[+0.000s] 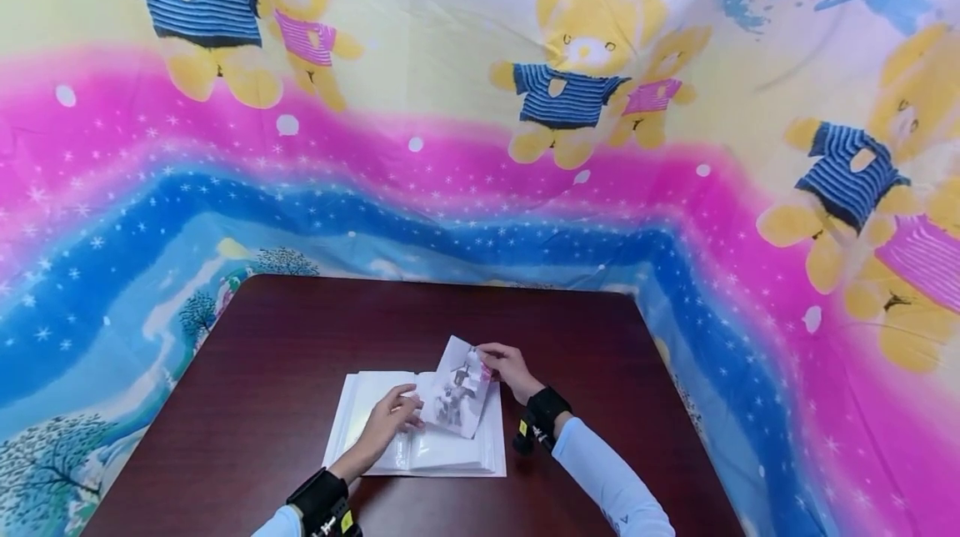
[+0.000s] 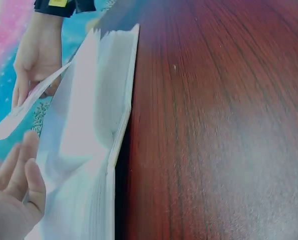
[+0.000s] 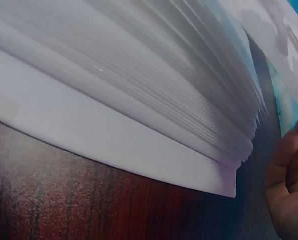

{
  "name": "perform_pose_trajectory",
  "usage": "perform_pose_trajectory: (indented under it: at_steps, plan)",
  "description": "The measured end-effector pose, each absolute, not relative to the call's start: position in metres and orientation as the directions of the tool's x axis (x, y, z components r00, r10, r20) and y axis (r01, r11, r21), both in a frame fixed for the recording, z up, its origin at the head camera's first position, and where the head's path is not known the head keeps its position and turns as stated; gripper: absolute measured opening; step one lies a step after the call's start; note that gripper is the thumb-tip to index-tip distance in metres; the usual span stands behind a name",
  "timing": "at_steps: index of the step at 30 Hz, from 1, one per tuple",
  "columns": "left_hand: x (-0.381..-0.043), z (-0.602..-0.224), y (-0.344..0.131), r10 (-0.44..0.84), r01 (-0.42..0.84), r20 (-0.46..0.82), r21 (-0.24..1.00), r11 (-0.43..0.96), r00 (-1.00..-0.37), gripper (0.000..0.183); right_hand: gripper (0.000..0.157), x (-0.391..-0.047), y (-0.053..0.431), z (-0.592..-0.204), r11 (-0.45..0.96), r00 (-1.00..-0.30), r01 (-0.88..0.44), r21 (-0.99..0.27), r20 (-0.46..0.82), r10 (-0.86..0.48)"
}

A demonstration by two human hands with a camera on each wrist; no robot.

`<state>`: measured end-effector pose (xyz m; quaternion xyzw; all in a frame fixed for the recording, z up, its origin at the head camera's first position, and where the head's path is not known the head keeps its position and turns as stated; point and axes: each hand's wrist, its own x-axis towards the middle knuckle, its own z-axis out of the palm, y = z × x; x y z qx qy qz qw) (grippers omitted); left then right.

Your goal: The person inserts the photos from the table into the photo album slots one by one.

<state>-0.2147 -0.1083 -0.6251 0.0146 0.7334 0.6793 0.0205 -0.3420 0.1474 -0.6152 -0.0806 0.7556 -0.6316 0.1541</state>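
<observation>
A white photo album (image 1: pixel 375 391) lies open on the table, its pages looking like clear pockets. Above its right page my right hand (image 1: pixel 510 368) pinches a printed photo (image 1: pixel 456 393) by the upper right edge, and the photo tilts over the middle of the album. My left hand (image 1: pixel 392 419) hovers over the left page, fingers loosely bent near the photo's left edge and holding nothing. In the left wrist view a small gap shows between the left fingertips (image 2: pixel 31 140) and the photo (image 2: pixel 28 110). The right wrist view shows the album's stacked page edges (image 3: pixel 189 115) and part of the right hand (image 3: pixel 291 185).
The dark brown wooden table (image 1: pixel 570 337) extends around the album on all sides. A cloth (image 1: pixel 450 187) printed with bears and snowflakes hangs behind and beside the table. Each wrist wears a black strap (image 1: pixel 547 410) with a camera.
</observation>
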Motion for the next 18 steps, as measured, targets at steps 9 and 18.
perform_pose_trajectory:
  at_steps: [9, 18]
  plan:
    - [-0.21, -0.627, -0.103, 0.144, 0.189, 0.156, 0.948, 0.257, -0.977, 0.029, 0.034, -0.328, 0.142, -0.592, 0.201, -0.895, 0.026, -0.979, -0.112, -0.432]
    - [-0.219, -0.624, -0.103, -0.042, 0.168, 0.187, 0.943, 0.286, -0.981, 0.028, 0.032, -0.335, 0.146, -0.618, 0.15, -0.832, 0.174, -0.973, -0.227, -0.507]
